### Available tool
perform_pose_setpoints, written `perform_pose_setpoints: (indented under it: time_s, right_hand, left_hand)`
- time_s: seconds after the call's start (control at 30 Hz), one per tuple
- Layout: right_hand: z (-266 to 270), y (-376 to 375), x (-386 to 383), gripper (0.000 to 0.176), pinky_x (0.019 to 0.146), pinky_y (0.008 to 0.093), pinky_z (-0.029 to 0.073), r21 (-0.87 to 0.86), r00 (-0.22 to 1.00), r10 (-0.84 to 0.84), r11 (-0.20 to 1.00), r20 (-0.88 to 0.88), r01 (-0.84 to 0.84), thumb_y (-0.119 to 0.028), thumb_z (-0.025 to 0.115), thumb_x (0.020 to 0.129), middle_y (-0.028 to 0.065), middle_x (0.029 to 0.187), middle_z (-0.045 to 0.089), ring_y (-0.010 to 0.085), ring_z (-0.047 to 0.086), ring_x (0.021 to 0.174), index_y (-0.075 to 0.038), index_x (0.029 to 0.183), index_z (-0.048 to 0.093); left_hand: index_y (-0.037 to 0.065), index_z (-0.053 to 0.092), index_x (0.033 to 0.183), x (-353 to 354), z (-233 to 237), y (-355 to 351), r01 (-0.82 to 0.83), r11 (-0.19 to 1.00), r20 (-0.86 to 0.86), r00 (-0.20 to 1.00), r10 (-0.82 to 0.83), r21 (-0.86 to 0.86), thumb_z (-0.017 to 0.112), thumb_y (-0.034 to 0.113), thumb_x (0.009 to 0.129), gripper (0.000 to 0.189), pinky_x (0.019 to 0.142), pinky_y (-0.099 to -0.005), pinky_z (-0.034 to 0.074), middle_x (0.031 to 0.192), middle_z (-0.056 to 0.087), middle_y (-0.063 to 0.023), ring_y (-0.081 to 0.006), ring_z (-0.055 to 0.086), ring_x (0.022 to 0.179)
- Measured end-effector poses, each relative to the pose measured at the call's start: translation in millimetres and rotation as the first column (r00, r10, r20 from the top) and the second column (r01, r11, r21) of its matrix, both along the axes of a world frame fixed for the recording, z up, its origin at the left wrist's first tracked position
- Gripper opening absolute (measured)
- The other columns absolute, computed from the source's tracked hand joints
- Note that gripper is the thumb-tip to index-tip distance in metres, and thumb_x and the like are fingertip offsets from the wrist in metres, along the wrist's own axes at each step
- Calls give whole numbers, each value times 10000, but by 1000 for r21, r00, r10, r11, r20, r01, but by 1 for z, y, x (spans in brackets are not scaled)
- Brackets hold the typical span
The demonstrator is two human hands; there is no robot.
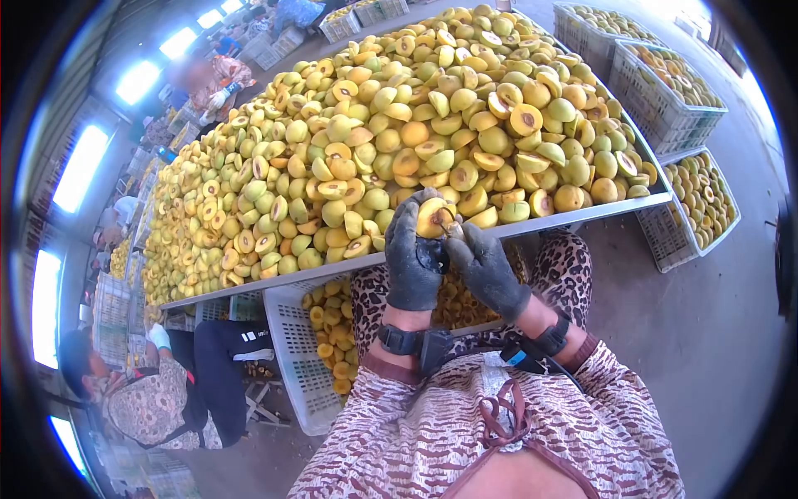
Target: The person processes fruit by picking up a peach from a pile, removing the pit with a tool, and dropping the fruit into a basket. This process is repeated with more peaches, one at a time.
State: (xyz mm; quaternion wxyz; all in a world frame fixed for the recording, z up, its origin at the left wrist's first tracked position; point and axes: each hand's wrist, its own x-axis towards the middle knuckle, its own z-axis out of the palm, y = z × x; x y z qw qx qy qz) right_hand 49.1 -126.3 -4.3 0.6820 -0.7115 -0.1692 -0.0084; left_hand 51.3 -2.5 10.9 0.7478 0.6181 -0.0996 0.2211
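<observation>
In front of my lap, my left hand [413,264] in a dark glove holds a halved yellow peach [432,218], its cut face turned up toward me. My right hand [489,270], gloved as well, is closed with its fingertips at the right edge of that peach half. Something small and thin shows at those fingertips, too little to name. A black round object [432,254] sits against my left palm. Both hands are just over the near metal rim [532,224] of a table heaped with cut yellow-green peaches [366,158].
A white crate [295,349] of peach halves stands at my left knee, and more fruit lies below my hands. Full crates [665,91] stand to the right of the table. A co-worker [158,395] sits at left; another person [218,87] is beyond the heap.
</observation>
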Motion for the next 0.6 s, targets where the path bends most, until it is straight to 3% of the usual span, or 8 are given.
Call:
perform_pose_setpoints:
  time_s: [0.03,0.13,0.2,0.3,0.43,0.53,0.6]
  right_hand:
    - [-3,1,-1,238,591,399,456,1,1000,2,1000,-5,-2,-187,582,968,226,704,579,291,610,630,44,912,575]
    - [-15,1,-1,228,607,414,468,16,994,-4,1000,109,2,-179,582,968,242,720,590,355,623,661,46,934,581]
    - [-22,-1,-1,219,617,436,476,-91,996,20,996,90,-12,-173,579,969,260,748,604,435,622,713,46,968,581]
    - [-26,1,-8,229,614,461,470,-51,988,-69,996,138,77,-182,572,974,277,774,611,472,608,742,47,972,572]
    - [-16,-5,-3,248,613,472,467,-100,989,15,995,148,0,-195,568,978,286,792,616,478,610,758,53,987,566]
    - [-14,-8,1,263,623,473,469,-143,991,66,988,116,-49,-205,563,981,294,800,616,476,614,767,57,996,567]
    - [-15,-7,0,260,629,469,470,-65,989,75,996,131,-67,-207,556,985,301,792,603,473,614,771,51,1008,570]
  left_hand:
    - [-27,589,1130,-2,4,-6,91,886,-124,979,-164,-454,389,227,1046,334,891,-374,544,1070,631,-124,-244,641,989]
    - [-4,591,1102,3,-5,-12,22,826,-191,969,-157,-564,383,312,1053,382,838,-368,555,1017,623,-109,-232,637,942]
    - [-2,588,1089,4,-15,-11,38,799,-212,956,-204,-600,388,335,1052,394,822,-362,556,1011,623,-113,-231,636,930]
    - [1,585,1065,0,-8,-15,47,787,-239,940,-242,-615,397,376,1050,420,794,-350,555,986,624,-120,-228,632,896]
    - [2,589,1052,-1,-2,-14,65,832,-262,933,-247,-551,384,404,1050,451,784,-340,553,946,626,-134,-226,633,849]
    - [0,593,1042,2,-4,-15,20,793,-271,934,-232,-609,378,393,1054,448,779,-336,553,935,635,-130,-221,634,830]
    - [-5,592,1050,1,-10,-14,26,833,-263,943,-204,-553,383,388,1055,445,779,-331,553,932,640,-130,-217,634,807]
